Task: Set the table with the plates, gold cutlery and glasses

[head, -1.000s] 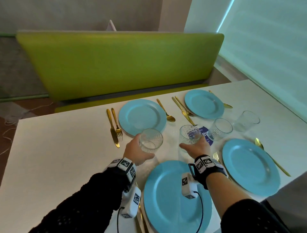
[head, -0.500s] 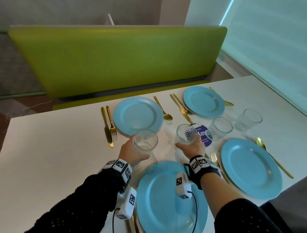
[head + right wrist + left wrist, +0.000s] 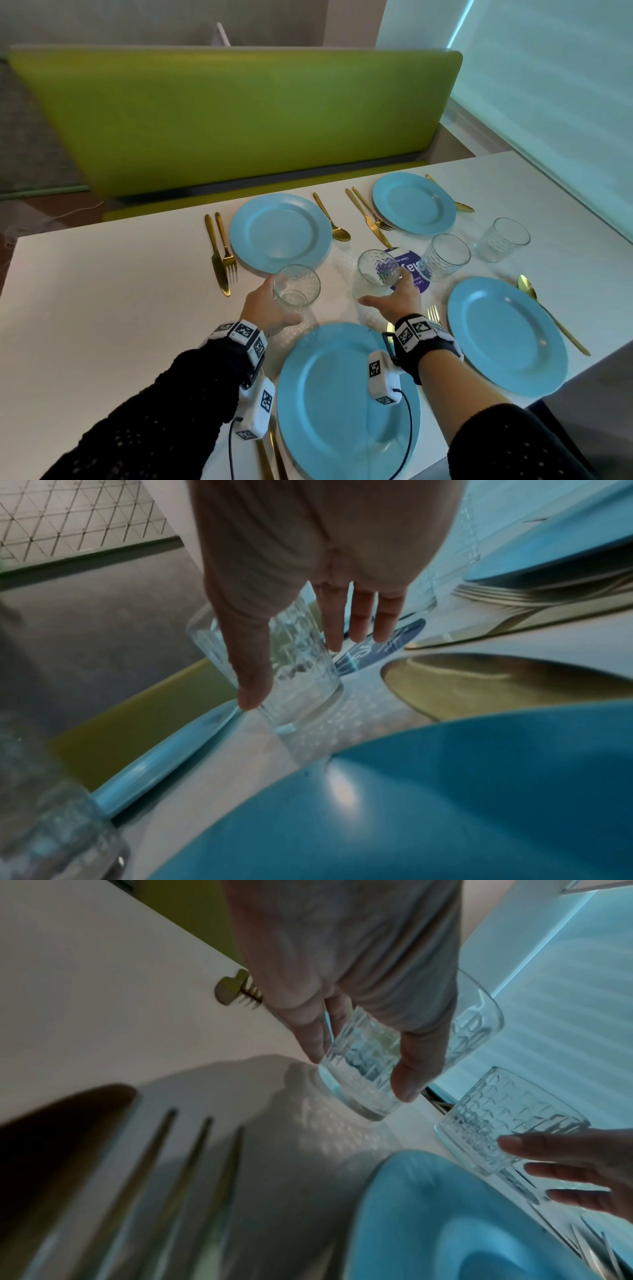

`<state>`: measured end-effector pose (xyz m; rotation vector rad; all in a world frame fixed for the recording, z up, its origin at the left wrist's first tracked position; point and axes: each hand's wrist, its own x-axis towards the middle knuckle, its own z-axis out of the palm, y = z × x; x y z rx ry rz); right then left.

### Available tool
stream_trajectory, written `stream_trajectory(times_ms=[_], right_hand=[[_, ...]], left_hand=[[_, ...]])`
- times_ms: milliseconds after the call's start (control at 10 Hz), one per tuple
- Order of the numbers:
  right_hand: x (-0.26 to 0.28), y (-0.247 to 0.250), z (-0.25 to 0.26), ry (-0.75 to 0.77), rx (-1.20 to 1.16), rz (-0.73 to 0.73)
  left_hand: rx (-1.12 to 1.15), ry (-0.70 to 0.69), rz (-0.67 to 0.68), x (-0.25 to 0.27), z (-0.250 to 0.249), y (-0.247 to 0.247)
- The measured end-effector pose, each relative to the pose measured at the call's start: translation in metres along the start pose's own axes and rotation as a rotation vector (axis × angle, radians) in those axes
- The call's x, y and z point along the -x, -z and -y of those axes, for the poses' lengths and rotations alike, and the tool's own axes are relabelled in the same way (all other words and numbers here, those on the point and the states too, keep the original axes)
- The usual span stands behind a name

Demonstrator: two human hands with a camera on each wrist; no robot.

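Four blue plates lie on the white table point(image 3: 120, 291): one near me point(image 3: 342, 404), one at the right point(image 3: 507, 335), two at the far side point(image 3: 279, 233) point(image 3: 414, 202). My left hand point(image 3: 270, 305) grips a patterned glass point(image 3: 296, 289) point(image 3: 359, 1074) that stands between the near plate and the far left plate. My right hand point(image 3: 394, 298) lies against a second glass point(image 3: 376, 274) point(image 3: 294, 669), thumb on one side and straight fingers point(image 3: 356, 615) on the other. This glass stands on the table too. Gold knives, forks and spoons point(image 3: 219, 253) point(image 3: 332, 219) point(image 3: 548, 315) flank the plates.
Two more glasses point(image 3: 443, 257) point(image 3: 501, 240) stand to the right, between the far right plate and the right plate. A round purple sticker point(image 3: 411, 270) lies under my right fingers. A green bench point(image 3: 233, 120) runs along the far edge. The table's right corner is close to the right plate.
The head view has shifted a little. Both hands stay at their glasses, and the glasses stand in about the same spots.
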<state>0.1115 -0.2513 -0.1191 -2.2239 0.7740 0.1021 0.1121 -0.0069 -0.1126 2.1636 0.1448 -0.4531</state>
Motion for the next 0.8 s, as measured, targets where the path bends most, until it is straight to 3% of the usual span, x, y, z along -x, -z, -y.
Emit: stream_trajectory(times_ms=[600, 800], right_hand=[[0.026, 0.029, -0.002, -0.015, -0.042, -0.032], [0.067, 0.05, 0.018, 0.012, -0.034, -0.129]], left_hand=[[-0.023, -0.007, 0.079, 0.008, 0.015, 0.005], [-0.015, -0.007, 0.148, 0.02, 0.002, 0.02]])
